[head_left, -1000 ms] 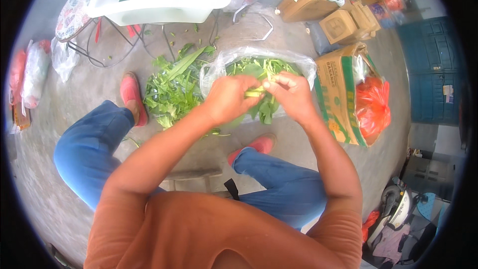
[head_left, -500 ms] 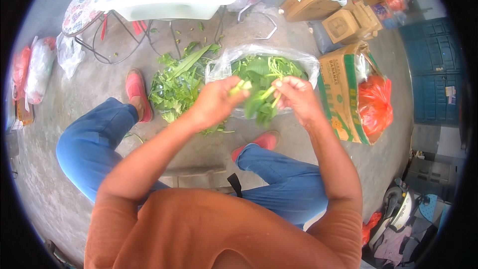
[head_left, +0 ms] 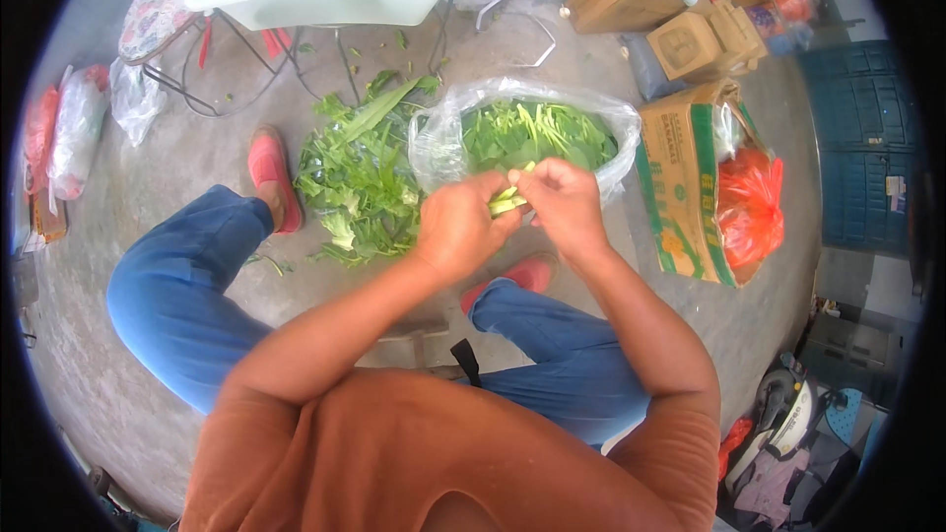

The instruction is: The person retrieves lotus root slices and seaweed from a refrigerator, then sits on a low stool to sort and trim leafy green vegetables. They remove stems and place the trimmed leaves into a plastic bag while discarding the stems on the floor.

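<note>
Pale green stems are pinched between my left hand and my right hand, both closed and almost touching, with my right thumb and finger at the stems' upper end. Just beyond my hands sits a crumpled clear plastic bag full of green leafy vegetables. To the left of the bag, loose greens and trimmings lie heaped on the floor. Any leaves on the held stems are mostly hidden behind my fingers.
A white tub of greens stands at the back beside a round floral stool. At right are a banana carton with a red bag, stacked boxes and a teal door. A helmet lies lower right.
Both hands have come together again, a little lower and nearer me. The leafy bunch that dangled between them half a second ago no longer shows there; short stems show instead.
</note>
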`<state>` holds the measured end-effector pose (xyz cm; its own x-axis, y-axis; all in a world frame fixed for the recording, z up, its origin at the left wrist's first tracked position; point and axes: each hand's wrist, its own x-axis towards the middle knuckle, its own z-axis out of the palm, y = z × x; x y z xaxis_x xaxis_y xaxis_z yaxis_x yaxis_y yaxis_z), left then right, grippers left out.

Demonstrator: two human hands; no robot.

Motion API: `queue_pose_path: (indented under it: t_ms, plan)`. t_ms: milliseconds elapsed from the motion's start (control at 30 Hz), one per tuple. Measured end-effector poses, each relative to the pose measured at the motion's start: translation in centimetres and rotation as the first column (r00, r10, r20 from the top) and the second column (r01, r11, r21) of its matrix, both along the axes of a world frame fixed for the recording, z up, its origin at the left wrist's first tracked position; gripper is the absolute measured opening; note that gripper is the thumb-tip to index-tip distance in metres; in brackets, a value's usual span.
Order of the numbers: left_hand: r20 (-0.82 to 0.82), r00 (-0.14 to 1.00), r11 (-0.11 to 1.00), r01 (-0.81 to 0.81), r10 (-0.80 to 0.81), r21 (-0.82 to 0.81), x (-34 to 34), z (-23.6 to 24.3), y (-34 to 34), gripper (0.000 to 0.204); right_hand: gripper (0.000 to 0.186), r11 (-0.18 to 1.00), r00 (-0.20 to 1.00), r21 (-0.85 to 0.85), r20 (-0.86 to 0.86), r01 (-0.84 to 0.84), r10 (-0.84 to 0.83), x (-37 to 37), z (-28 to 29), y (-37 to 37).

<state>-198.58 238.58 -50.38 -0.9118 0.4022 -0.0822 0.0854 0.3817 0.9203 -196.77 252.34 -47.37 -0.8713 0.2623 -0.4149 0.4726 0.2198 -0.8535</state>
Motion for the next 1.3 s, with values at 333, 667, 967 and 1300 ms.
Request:
queue_pose_path:
  t_ms: [333,667,967,1300]
  plan:
    - [0.494,0.821,0.921,0.096,-0.287,0.376,-5.6,0.8,-4.8,0.013,0.015,0.934,0.929,-0.044,0.1,-0.354,0.357,-0.2,-0.2,3.1]
    - [0.398,0.748,0.822,0.34,-0.53,0.456,-6.8,-0.6,-3.5,0.022,0.021,0.877,0.889,-0.279,0.131,-0.391,0.438,-1.4,0.7,1.6]
    - [0.689,0.529,0.828,0.048,-0.496,0.559,-7.0,-1.6,-5.6,0.025,0.019,0.915,0.943,-0.291,0.094,-0.282,0.32,-1.9,-0.6,2.3]
    - [0.664,0.615,0.864,0.056,-0.425,0.501,-7.9,-2.2,-8.2,0.023,0.015,0.906,0.94,-0.282,0.037,-0.317,0.34,-1.9,-0.4,2.1]
